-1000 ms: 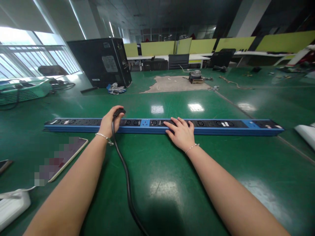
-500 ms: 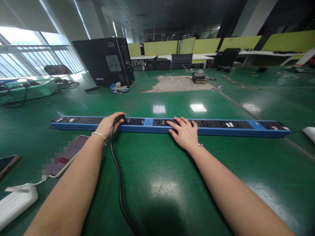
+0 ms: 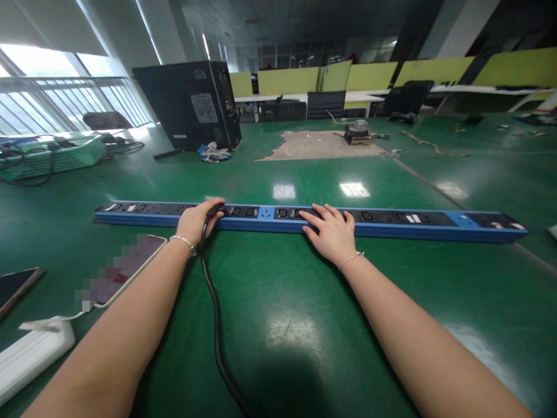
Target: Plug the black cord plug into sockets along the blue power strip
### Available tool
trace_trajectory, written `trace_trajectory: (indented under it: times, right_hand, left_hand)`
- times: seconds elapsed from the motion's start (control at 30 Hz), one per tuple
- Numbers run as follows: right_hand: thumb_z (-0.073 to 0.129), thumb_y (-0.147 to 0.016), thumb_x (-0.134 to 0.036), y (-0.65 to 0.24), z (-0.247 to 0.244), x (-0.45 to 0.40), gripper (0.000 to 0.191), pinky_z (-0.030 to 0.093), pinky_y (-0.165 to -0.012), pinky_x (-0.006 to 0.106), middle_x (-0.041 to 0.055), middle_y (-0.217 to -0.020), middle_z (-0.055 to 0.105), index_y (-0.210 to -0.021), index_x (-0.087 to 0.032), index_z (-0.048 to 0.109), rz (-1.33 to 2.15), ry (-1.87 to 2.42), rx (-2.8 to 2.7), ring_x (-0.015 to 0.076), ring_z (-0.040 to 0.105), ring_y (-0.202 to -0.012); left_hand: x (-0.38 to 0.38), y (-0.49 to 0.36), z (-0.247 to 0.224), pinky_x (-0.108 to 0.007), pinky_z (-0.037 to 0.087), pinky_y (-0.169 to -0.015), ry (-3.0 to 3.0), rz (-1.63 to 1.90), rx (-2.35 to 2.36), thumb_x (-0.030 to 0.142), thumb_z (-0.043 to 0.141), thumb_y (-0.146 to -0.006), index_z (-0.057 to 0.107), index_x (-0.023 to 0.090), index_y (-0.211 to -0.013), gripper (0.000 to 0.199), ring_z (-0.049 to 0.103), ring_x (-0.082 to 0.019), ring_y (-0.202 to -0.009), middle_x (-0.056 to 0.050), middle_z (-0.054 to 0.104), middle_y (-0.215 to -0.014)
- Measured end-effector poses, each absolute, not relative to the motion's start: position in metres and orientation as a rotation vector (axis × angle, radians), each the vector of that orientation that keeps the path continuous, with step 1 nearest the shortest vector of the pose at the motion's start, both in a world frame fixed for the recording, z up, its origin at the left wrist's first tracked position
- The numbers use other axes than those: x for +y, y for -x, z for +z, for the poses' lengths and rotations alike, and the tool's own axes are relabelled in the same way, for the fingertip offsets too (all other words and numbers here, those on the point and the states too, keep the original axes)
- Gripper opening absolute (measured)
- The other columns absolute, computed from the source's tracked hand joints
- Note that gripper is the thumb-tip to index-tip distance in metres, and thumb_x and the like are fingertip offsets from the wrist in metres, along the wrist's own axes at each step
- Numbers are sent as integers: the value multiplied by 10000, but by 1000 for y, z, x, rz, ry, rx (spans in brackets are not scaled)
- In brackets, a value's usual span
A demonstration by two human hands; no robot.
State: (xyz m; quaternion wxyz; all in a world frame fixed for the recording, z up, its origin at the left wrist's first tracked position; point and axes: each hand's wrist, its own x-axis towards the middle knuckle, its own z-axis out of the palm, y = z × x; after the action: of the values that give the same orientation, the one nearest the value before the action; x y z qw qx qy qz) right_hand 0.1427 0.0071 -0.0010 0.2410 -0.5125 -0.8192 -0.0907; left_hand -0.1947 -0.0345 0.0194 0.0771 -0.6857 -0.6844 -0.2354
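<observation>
A long blue power strip [image 3: 409, 232] with a black socket face lies across the green table. My left hand [image 3: 198, 223] is closed round the black plug [image 3: 216, 209] of a thick power cord [image 3: 217, 337], which runs down toward the bottom edge. The plug is at the strip's sockets, left of the light-blue socket; how deep it sits is hidden by my fingers. Right of that socket, my right hand [image 3: 331, 232] lies with spread fingers on the strip's top and front edge, holding nothing else.
Left of my left forearm are a phone [image 3: 134, 267], another dark phone [image 3: 17, 287] and a white power strip [image 3: 39, 354]. Farther back stand a green basket [image 3: 65, 159] of cables, a black computer tower [image 3: 187, 107], gloves [image 3: 213, 152] and a small device [image 3: 357, 133].
The whole view has shifted slightly, with the scene a little to the right. Both hands keep their places on the power strip, the left still on the plug.
</observation>
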Motion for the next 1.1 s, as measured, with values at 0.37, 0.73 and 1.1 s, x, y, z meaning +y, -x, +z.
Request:
trace_trajectory:
  times: [0.37,0.73,1.1]
  right_hand:
    - [500,-873,-424,-143,-1,8,342,214,-998,511,-3,-1348,515,-1207,-419,572,-238,1396,-2240,255,385,-1256]
    - [509,-865,-424,-144,-2,8,347,219,-1000,500,-14,-1346,515,-1207,-429,569,-241,1395,-2238,252,387,-1255]
    - [505,-868,-425,-144,-1,8,342,219,-1001,490,-12,-1342,519,-1204,-426,572,-229,1392,-2233,247,386,-1257]
  left_hand:
    - [-32,202,18,-300,476,-888,2121,-758,-2000,406,463,-853,574,249,-1197,395,643,-219,-998,-32,670,-1128]
    - [-33,204,14,-317,462,-923,2150,-785,-1943,424,456,-852,579,234,-1184,402,623,-218,-1038,-42,655,-1158]
    - [-33,194,10,-310,463,-910,2024,-819,-2016,389,466,-855,575,259,-1176,364,639,-215,-998,-25,673,-1106]
